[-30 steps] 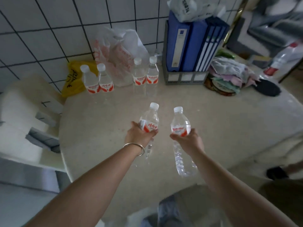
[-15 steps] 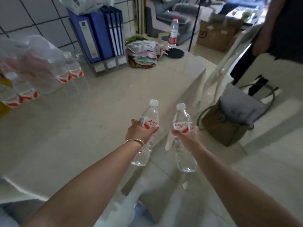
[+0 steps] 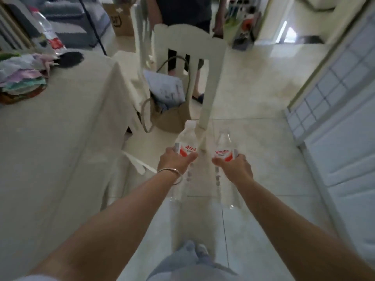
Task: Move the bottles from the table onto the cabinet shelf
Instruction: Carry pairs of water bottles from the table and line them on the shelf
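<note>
**Two bottles off the bench and in transit**

A second ago both bottles hung over the pale stone-look bench, with four more standing by the tiled wall. Now the view has swung to the right: the bench lies off to the left, and both bottles are held out over the light tiled floor, clear of any surface.

The left hand, with a thin metal bangle at the wrist, has its grip closed around the label band of one clear plastic water bottle with a white cap and red-and-white label. The right hand has its grip closed the same way around a second clear plastic water bottle with a red-and-white label. Both bottles are upright, side by side and apart from each other.

Ahead stands a white wooden chair with a tan bag at its base, and another person's legs beyond it. A white panelled door with small glass panes runs along the right edge.

The change suggests the pickup is done and the carry is in hand. No cabinet shelf is visible, so the destination cannot be placed. The chair and bag look like the things to steer round. The remaining bottles are out of view.
</note>
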